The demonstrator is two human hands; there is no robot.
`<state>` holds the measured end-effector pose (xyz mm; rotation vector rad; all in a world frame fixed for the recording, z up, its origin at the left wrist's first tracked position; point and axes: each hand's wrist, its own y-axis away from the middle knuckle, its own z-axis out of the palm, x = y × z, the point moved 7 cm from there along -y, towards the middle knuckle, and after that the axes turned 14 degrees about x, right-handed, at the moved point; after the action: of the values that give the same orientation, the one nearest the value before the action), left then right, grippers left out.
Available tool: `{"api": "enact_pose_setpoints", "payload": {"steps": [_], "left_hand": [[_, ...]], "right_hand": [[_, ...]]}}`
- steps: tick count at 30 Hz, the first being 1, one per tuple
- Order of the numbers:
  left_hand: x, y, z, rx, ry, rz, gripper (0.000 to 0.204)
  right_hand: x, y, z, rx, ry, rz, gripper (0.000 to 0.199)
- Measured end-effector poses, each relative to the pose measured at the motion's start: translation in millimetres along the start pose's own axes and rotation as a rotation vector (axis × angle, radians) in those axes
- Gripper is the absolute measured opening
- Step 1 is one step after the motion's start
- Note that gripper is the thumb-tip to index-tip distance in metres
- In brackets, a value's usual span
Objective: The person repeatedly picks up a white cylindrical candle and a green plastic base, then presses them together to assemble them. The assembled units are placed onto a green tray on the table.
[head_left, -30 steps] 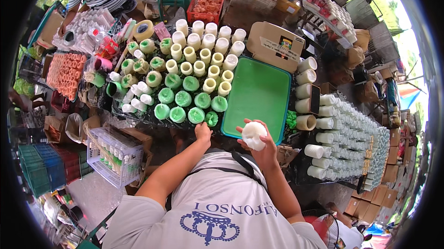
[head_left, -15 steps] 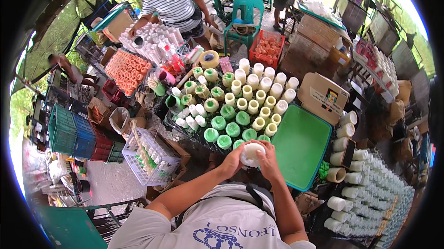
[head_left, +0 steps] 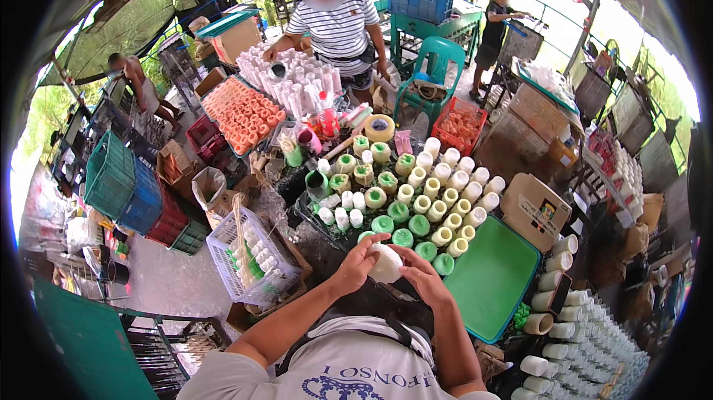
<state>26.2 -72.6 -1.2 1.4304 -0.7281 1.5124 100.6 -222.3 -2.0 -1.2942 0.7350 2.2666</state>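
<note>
In the lower middle of the frame, a white disc [head_left: 386,264] is held up between both hands, near the front edge of the bench [head_left: 347,237]. The left hand [head_left: 352,266] has its grip closed around the disc's left side, thumb and fingers pinching the rim. The right hand [head_left: 423,278] has its grip curled, only slightly open, with the thumb and fingertips on the disc's right edge; the disc hides its underside, so how far the fingers reach beneath seems hard to judge. Just beyond the hands stand green cups [head_left: 402,237], with cream tubes [head_left: 441,236] above and to their right. A green tray [head_left: 494,281] lies right of the right hand, toward the lower right of the frame. A lilac crate [head_left: 281,286] sits at lower left, left of the left hand.
</note>
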Motion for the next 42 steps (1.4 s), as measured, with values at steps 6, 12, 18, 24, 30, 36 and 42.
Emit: {"api": "enact_pose_setpoints", "payload": {"steps": [6, 12, 18, 24, 30, 36, 42], "left_hand": [[17, -79, -97, 0.278, -0.454, 0.594, 0.029], [39, -148, -199, 0.409, -1.005, 0.204, 0.039], [41, -17, -230, 0.199, -0.802, 0.185, 0.04], [-69, 126, -269, 0.143, -0.473, -0.283, 0.046], [-216, 236, -352, 0.415, -0.474, -0.461, 0.049], [-304, 329, -405, 0.744, -0.09, -0.687, 0.057], [-358, 394, -438, 1.008, 0.034, -0.842, 0.058]], "right_hand": [[3, -131, 52, 0.266, 0.653, -0.343, 0.031], [-37, -209, 134, 0.476, 1.227, -0.63, 0.028], [0, -122, 206, 0.302, 1.093, -0.618, 0.033], [144, -54, 233, -0.179, 0.988, -0.323, 0.055], [241, -26, 261, -0.508, 1.045, 0.242, 0.065], [281, -23, 274, -0.469, 1.052, 0.287, 0.054], [291, -16, 269, -0.477, 1.141, 0.337, 0.052]]}}
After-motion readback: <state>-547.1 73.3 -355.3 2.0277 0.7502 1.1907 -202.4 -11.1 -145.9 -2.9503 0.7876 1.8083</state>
